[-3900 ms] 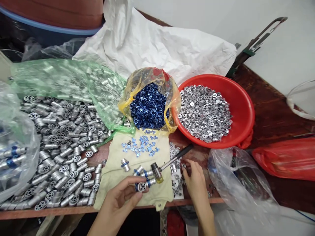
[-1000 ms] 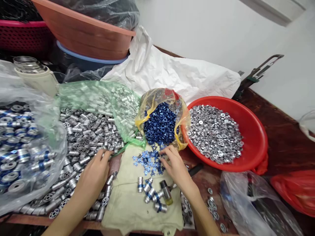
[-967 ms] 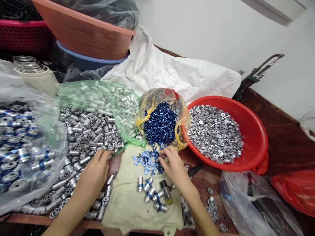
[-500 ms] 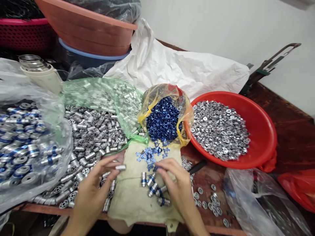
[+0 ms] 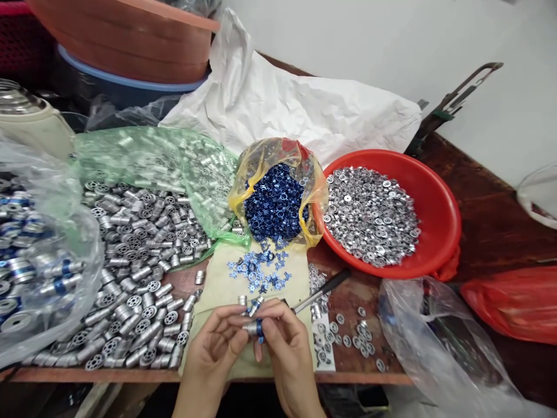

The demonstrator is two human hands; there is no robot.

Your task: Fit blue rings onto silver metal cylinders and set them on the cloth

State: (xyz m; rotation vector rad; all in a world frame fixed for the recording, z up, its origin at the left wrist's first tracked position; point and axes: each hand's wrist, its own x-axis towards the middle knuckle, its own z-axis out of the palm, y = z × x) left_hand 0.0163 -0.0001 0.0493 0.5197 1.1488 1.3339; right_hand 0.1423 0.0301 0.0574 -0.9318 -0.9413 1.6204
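Head view: above the near half of the cream fabric cloth (image 5: 214, 284), the left hand (image 5: 215, 342) pinches a short silver metal cylinder (image 5: 251, 329) while the right hand (image 5: 287, 342) grips the blue metal ring (image 5: 260, 329) at its end, fingers curled inward, fingertips nearly meeting. I'd call that piece part-finished. Blue-banded silver cylinders (image 5: 63, 284) lie bagged well left of the cloth; plain silver cylinders (image 5: 141, 273), heaped just left of it, look plentiful and undone.
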